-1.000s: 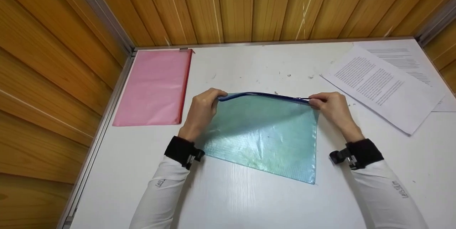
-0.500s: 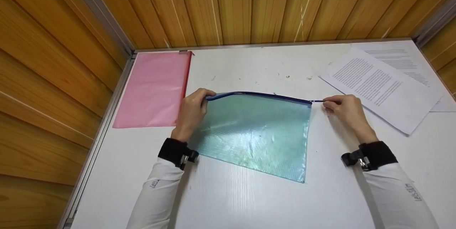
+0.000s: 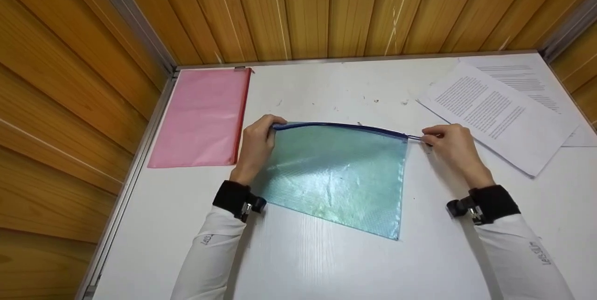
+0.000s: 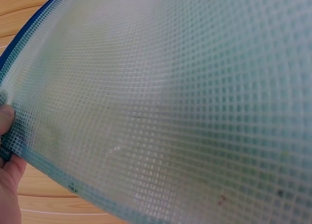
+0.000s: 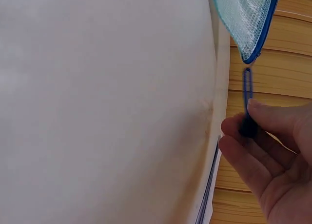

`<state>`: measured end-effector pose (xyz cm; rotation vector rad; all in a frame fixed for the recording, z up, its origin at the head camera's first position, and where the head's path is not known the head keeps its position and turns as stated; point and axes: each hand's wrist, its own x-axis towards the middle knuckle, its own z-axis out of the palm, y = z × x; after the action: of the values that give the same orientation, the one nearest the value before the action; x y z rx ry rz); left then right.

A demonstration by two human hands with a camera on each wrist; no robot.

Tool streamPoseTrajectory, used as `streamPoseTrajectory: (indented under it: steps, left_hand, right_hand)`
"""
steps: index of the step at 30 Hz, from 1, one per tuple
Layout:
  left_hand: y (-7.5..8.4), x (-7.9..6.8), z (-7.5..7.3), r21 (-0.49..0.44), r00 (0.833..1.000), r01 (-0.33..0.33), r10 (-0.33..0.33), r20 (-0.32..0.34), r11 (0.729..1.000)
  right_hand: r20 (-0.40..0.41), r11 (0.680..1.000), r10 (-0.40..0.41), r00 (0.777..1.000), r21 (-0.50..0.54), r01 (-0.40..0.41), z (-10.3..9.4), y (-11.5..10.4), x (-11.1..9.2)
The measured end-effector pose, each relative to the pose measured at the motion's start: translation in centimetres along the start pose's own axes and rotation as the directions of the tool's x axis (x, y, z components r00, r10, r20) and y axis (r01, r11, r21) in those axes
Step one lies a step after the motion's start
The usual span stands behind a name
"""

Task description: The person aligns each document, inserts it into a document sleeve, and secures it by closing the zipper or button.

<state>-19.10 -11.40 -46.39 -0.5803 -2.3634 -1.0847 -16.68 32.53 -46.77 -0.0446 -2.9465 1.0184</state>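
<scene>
Drawing a blue cord (image 3: 414, 138) clear of a teal mesh bag (image 3: 336, 178) is the main change over the last second. Earlier, the right hand (image 3: 453, 148) was right at the bag's top right corner; now it is out beyond that corner, with the cord spanning the gap. Compared with half a second ago, the hand sits at nearly the same spot, but the cord slopes down a little and its two strands show apart.

Right grip: thumb and fingers together, clamped on the cord's far end, where a dark bead (image 5: 247, 128) shows in the right wrist view.

Left grip: left hand (image 3: 258, 143) pinched on the bag's top left corner, thumb on the near face. It has shifted slightly rightward since the half-second mark, and the zip edge (image 3: 326, 124) now bows more smoothly.

Bag position: mid-counter (image 3: 317, 267), between the hands, zip edge held up along the far side. Contact of its lower edge with the counter: cannot tell.

Judgement: the zip slider is probably at or near its right end, with the cord serving as its pull. Whether the zip meets along its whole length is too fine to tell.
</scene>
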Motion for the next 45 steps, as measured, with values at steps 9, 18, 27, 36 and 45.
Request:
streamPoseTrajectory:
  steps: [9,18,27,36,45]
  left_hand:
    - [0.5,0.3,0.2,-0.016,1.000,-0.014,0.014,-0.004,1.000]
    - [1.2,0.9,0.8,-0.044,0.999,-0.031,0.030,-0.022,0.999]
    - [1.6,1.6,1.2,-0.062,0.998,-0.048,0.045,-0.053,0.997]
    - [2.1,2.1,1.5,-0.060,0.995,0.101,-0.102,-0.012,0.993]
    - [2.2,1.7,1.2,0.011,0.952,0.292,-0.291,0.091,0.956]
  right_hand:
    - [0.012,0.980,-0.201,0.980,-0.007,0.201,1.0,-2.8,0.7]
    - [0.178,0.933,-0.353,0.918,0.002,0.359,3.0,-4.9,1.5]
    - [0.230,0.915,-0.390,0.892,-0.014,0.403,4.0,-5.2,2.5]
    - [0.193,0.912,-0.408,0.892,0.041,0.408,4.9,-4.2,1.7]
    - [0.123,0.944,-0.309,0.943,0.156,0.289,5.0,-4.2,0.9]
